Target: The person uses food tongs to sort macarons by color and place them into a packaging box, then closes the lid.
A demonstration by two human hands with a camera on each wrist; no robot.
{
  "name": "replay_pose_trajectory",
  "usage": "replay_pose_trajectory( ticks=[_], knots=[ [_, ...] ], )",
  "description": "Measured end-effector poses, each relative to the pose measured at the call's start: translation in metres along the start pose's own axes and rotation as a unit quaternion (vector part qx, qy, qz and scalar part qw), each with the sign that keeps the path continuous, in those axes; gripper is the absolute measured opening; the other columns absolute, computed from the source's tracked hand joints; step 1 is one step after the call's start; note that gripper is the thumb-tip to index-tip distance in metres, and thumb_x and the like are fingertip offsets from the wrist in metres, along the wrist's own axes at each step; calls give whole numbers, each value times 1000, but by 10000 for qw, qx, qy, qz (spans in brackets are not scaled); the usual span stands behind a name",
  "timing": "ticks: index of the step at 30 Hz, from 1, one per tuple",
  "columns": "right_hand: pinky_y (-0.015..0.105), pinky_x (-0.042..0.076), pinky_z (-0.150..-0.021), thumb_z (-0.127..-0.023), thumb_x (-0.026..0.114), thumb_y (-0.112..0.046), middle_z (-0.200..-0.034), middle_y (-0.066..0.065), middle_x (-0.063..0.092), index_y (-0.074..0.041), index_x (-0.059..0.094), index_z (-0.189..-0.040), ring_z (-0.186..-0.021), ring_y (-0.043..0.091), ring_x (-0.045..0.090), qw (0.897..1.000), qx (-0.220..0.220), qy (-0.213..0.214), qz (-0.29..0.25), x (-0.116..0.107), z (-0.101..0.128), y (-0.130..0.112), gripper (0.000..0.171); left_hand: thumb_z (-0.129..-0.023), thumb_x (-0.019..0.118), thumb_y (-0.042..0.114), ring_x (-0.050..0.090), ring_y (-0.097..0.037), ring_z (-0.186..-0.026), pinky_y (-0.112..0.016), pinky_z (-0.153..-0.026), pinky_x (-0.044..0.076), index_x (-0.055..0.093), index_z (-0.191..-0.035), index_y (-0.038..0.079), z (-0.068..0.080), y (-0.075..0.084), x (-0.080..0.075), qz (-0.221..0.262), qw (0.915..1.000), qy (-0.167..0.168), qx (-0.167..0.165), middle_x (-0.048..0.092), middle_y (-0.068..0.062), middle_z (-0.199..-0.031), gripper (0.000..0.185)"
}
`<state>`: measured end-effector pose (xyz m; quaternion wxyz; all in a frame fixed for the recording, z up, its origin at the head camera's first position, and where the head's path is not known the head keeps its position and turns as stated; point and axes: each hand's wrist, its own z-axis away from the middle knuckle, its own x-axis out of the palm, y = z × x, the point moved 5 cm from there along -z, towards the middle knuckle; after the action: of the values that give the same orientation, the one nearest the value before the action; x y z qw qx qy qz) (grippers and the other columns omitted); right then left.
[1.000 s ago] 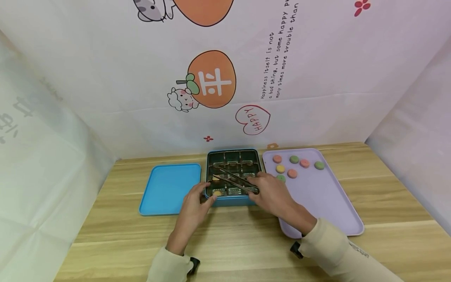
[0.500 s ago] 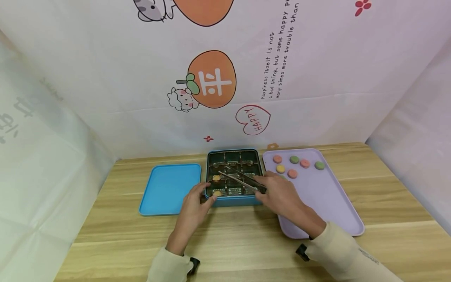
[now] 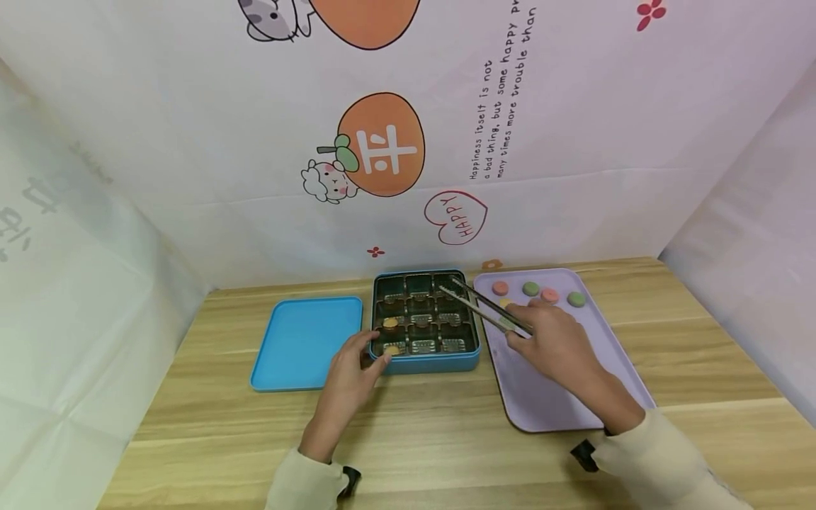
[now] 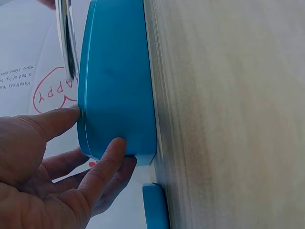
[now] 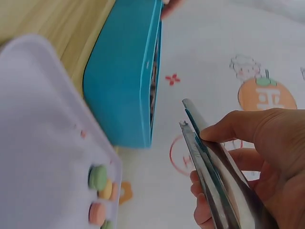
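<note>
In the head view a blue box (image 3: 433,363) with a dark, clear-walled divided insert stands in the middle of the table. Two yellow macarons (image 3: 390,322) sit in its left column, one in the middle row and one in the front row. My left hand (image 3: 350,372) grips the box's front left corner, fingers spread over rim and side. Metal tongs (image 3: 487,309) are held in my right hand (image 3: 557,343), above the box's right edge and the tray. Nothing is between the tong tips, which stand slightly apart. In the right wrist view my thumb presses along the tongs (image 5: 214,176).
On the right lies a lilac tray (image 3: 548,397) with pink macarons (image 3: 500,288), green macarons (image 3: 576,299) and a yellow one at its far end, partly hidden behind my right hand. A flat blue lid (image 3: 309,343) lies left of the box. A printed cloth hangs behind.
My right hand has moved right and away from the box with the tongs, whose tips have lifted from the left compartments toward the back right. My left hand keeps its hold on the box.
</note>
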<state>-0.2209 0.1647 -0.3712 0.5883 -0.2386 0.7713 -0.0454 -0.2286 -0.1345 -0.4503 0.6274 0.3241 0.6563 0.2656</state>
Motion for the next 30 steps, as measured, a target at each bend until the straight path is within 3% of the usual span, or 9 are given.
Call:
replay_pose_trajectory(
  ticks=[6, 13, 23, 30],
  knots=[
    [46, 50, -56, -86, 77, -13, -101, 19, 76, -3, 78, -117, -71, 24, 60, 9990, 423, -99, 95, -2, 6, 27, 33, -99, 74, 19, 65, -39, -123, -57, -101, 54, 63, -142, 2, 0, -1, 0, -42, 10000, 25, 25, 53, -24, -154, 46],
    [38, 41, -53, -85, 79, -14, -84, 18, 70, 3, 77, -117, -64, 22, 52, 9975, 559, -239, 347, 6, 10, 52, 36, -99, 74, 19, 67, -35, -115, -54, -95, 56, 64, -141, 2, -1, -1, 0, -32, 10000, 45, 42, 54, -24, -153, 46],
    [43, 45, -55, -83, 77, -13, -98, 30, 72, 6, 76, -117, -67, 27, 57, 9945, 838, -358, 513, 17, 11, 74, 39, -99, 75, 19, 67, -30, -109, -49, -90, 58, 64, -141, 2, -1, 0, 0, -46, 10000, 47, 48, 54, -24, -153, 46],
    [47, 48, -56, -84, 76, -16, -99, 29, 72, 4, 77, -115, -70, 28, 59, 9926, 968, -456, 580, 20, 15, 81, 37, -99, 74, 19, 67, -30, -109, -49, -90, 57, 64, -141, 2, 0, 0, 0, -11, 10000, 34, 16, 53, -24, -154, 46]
  ],
)
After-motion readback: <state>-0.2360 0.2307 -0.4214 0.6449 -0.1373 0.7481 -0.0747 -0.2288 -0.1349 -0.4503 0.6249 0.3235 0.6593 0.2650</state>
